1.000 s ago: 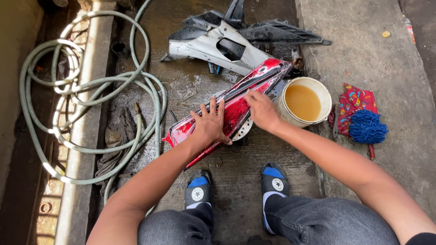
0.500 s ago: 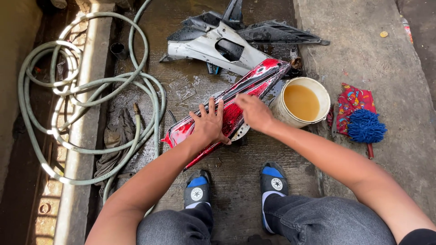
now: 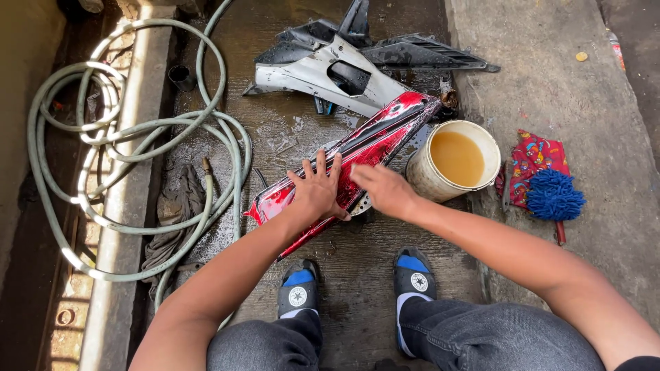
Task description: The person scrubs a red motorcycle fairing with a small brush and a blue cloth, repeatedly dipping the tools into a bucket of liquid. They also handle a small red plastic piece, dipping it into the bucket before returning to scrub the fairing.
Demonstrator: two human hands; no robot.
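Observation:
A long red glossy motorcycle body panel [image 3: 375,141] lies slanted on the wet concrete in front of me. My left hand [image 3: 317,190] presses flat on its lower half, fingers spread. My right hand [image 3: 382,189] lies palm down on the panel just to the right of the left hand, fingers pointing left. I cannot tell whether anything is under its palm. A white bucket [image 3: 454,161] of brownish water stands right beside the panel's right edge.
White and black body panels [image 3: 344,58] lie farther away. A coiled green hose [image 3: 130,148] and a dark rag [image 3: 172,206] are at the left by a raised kerb. A blue mop head [image 3: 553,194] on a red patterned cloth [image 3: 533,156] lies right of the bucket. My shoes [image 3: 357,282] are below.
My right hand has slid down and left along the red panel, from near the bucket towards my left hand. The left hand has stayed in place.

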